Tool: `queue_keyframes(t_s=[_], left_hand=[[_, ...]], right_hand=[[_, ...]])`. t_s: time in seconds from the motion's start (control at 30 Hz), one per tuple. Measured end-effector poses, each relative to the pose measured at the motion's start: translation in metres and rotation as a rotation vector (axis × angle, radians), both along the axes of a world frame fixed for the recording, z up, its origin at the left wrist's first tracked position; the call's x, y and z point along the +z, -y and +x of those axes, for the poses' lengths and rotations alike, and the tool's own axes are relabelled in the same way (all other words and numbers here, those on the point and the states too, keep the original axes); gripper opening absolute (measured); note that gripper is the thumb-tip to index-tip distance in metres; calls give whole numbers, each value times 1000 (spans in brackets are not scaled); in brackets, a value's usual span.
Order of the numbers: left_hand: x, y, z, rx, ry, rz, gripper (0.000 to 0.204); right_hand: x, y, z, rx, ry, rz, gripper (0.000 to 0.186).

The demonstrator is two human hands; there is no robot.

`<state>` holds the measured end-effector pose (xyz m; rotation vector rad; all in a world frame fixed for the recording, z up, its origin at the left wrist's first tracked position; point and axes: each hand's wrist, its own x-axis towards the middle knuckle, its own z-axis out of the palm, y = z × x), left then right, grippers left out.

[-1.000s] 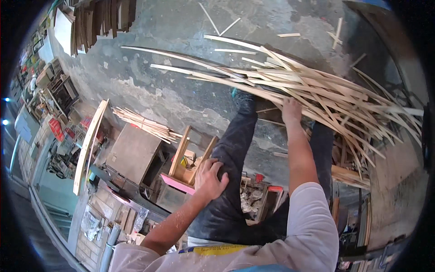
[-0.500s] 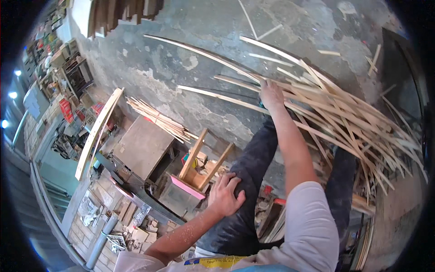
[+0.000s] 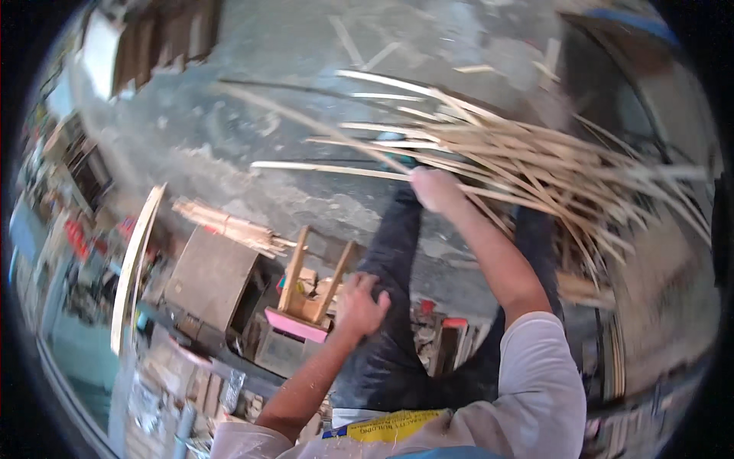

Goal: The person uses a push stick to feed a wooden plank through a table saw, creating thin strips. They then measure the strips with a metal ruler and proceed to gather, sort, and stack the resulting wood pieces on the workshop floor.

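A long, thin wooden strip (image 3: pixel 313 122), smeared by motion, slants from the upper left down to my right hand (image 3: pixel 437 190), whose fingers are closed on it. Behind that hand a loose pile of pale wooden strips (image 3: pixel 505 149) lies across the floor by my feet, the strips crossing at many angles. One strip (image 3: pixel 329 168) sticks out leftward from the pile, close to my right hand. My left hand (image 3: pixel 361 304) rests on my left thigh with the fingers apart and nothing in them.
Left of my legs is an upturned wooden stool (image 3: pixel 297 324) with a pink edge. Beyond it stand a brown box-like cabinet (image 3: pixel 210 274) and a bundle of thin strips (image 3: pixel 229 226). A long board (image 3: pixel 134 268) leans farther left. Dark boards (image 3: pixel 164 42) stand at the upper left.
My right hand has drawn back toward me, and the strip in it has swung to a steeper slant, apart from the pile. My left hand stays on the thigh. The whole view has shifted.
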<state>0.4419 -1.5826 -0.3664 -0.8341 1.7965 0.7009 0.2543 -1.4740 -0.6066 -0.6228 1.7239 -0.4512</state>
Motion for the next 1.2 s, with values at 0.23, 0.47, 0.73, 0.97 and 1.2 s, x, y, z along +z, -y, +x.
queue_keyframes(t_s=[0.23,0.47,0.73,0.97,1.2], left_hand=[[-105,53,-111,1989,-593,229,37],[-76,45,-193,1389,-903,222,26],[-55,-24,-219,889,-1024,220,20],[-30,-86,-256,271,-864,124,35],[-31,-77,-262,-210,-606,125,43]], right_hand=[[122,-123,-21,24,285,27,32],[-28,-237,-133,-1427,-243,184,28],[-43,-272,-216,-2145,-176,-258,17],[116,-180,-153,-1870,18,-211,21],[163,-132,-101,-1831,777,-726,32]])
